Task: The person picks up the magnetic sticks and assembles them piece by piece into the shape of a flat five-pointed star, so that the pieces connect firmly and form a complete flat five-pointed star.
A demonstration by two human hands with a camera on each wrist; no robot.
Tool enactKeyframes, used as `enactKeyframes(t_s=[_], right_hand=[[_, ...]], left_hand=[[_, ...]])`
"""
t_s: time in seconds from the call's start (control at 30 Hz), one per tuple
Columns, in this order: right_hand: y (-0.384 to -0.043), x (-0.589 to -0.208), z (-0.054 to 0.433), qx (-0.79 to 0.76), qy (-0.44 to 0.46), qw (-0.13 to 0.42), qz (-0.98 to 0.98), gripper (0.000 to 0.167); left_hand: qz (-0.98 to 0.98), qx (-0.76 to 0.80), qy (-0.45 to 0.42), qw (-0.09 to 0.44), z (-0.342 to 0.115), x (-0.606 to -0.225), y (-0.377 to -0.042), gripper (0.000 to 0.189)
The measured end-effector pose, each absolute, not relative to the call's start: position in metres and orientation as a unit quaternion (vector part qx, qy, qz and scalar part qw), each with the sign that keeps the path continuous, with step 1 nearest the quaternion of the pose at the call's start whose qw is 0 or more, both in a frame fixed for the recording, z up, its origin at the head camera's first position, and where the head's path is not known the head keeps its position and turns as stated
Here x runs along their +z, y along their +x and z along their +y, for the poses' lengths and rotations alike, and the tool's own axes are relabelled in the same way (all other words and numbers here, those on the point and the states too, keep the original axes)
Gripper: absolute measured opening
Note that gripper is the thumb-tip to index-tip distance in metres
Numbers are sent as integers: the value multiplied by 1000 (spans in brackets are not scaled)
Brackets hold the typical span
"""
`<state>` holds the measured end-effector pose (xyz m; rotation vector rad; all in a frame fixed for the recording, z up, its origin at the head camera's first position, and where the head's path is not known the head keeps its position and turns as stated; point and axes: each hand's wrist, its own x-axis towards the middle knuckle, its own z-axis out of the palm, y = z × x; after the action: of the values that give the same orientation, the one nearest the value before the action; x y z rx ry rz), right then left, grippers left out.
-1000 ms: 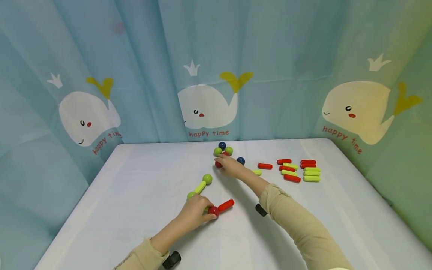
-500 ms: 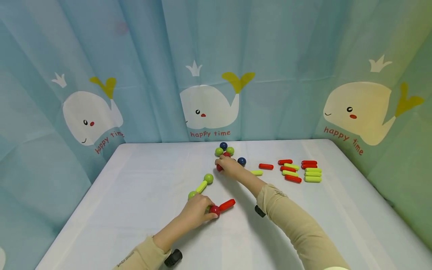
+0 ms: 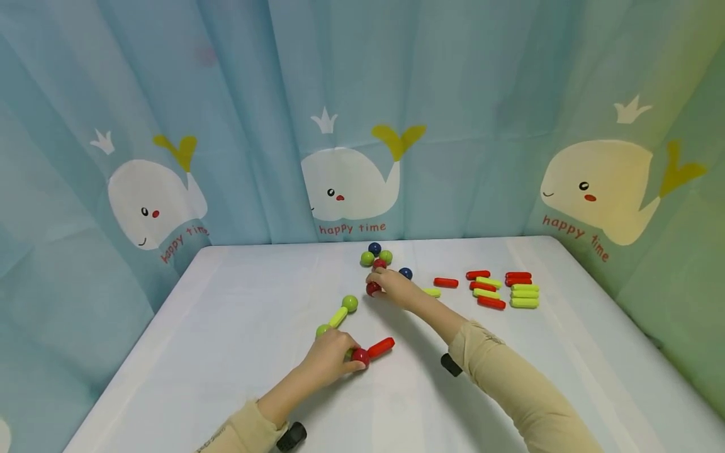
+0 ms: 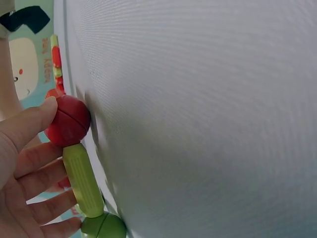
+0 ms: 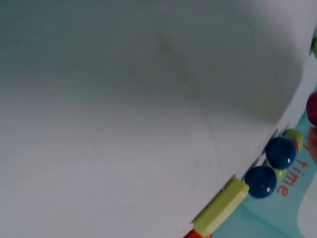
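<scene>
In the head view my left hand (image 3: 331,357) holds a chain of toy balls and rods at the table's near middle. Its thumb presses a red ball (image 4: 69,121), and the fingers lie along a green rod (image 4: 83,178) that joins a green ball (image 4: 104,225). A red rod (image 3: 381,347) sticks out to the right from that red ball; another green rod (image 3: 338,318) leads away to a far green ball (image 3: 349,304). My right hand (image 3: 396,287) pinches a separate red ball (image 3: 372,289), seen at the right wrist view's edge.
Behind the right hand sit a blue ball (image 3: 374,249), two green balls (image 3: 367,258) and a red ball (image 3: 379,263). Another blue ball (image 3: 405,274) is just right of them. Several red and green rods (image 3: 491,303) lie at the right. A whale-print curtain (image 3: 243,126) hangs behind the table.
My right hand has drawn the pinched red ball slightly nearer, away from the cluster behind it. The left hand and its chain have stayed in place.
</scene>
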<state>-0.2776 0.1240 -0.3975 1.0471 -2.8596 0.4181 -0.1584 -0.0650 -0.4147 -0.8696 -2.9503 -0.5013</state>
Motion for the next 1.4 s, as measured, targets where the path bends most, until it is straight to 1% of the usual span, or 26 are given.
enactKeyframes(t_s=[0.17,0.33,0.57,0.83,1.13,1.4], right_hand=[[-259,-401,140,166,355,-27,-920,30],[-246,-402,157,195,384,-48,-901,27],[-231,-395,174,229,373,-118,-891,27],[-223,-389,182,231,360,-134,-894,28],[-218,-400,183,270,365,-170,-875,29],[-217,-403,181,258,363,-186,-876,31]], left_hand=[[-947,-161,-277,3,-67,-417,-151,27],[-949,-158,-273,0,-66,-417,-147,27],[-948,-157,-276,7,-65,-413,-152,28],[-950,-140,-278,16,-64,-409,-157,29],[-949,-139,-281,18,-64,-410,-157,28],[-946,-147,-287,20,-64,-411,-159,27]])
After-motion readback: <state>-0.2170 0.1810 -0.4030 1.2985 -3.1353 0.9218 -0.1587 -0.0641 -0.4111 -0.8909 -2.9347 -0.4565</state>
